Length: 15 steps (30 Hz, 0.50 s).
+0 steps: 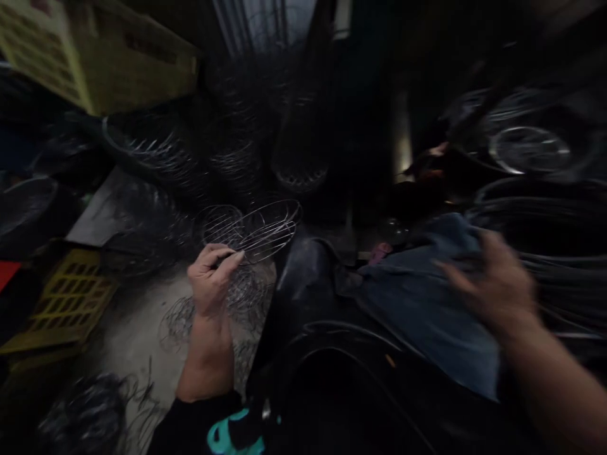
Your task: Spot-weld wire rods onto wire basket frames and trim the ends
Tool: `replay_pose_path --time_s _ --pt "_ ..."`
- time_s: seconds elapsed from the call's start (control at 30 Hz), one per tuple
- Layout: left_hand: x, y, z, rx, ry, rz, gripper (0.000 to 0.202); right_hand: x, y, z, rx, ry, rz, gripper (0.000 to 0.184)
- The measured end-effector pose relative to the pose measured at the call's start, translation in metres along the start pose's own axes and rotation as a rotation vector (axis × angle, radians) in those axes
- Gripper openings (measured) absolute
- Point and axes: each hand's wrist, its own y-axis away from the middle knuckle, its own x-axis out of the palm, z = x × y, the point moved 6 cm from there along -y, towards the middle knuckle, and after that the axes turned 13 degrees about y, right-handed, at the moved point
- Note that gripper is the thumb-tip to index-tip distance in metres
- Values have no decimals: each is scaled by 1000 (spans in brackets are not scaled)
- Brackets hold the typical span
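In the head view my left hand (pixel 213 275) is closed, its thumb and fingers pinching the near edge of a round wire grille (pixel 272 237). The grille is tilted, with thin bars running across its ring. Behind it, at its left, is another round wire piece (pixel 220 221); I cannot tell whether the two touch. My right hand (pixel 502 284), blurred by motion, is at the upper right part of a blue cloth (pixel 427 303), thumb spread away from the fingers. Whether it touches the cloth cannot be made out. The cloth lies beside my dark-covered lap (pixel 308 272).
Stacks of wire rings (pixel 161 151) stand in the dark ahead. A yellow crate (pixel 137 57) is at upper left, another yellow crate (pixel 66 297) lower down. Loose wire pieces (pixel 246 297) lie on the floor. At right are a large black coil (pixel 545 227) and a shiny ring (pixel 528 150).
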Motion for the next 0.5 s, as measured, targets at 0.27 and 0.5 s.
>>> replay_pose_path --time_s 0.27,0.5 --pt "173 4 -39 -497 300 509 24 23 -6 57 -326 -177 20 75" --pt "252 20 17 -591 201 502 38 59 12 -19 -87 -506 246 37"
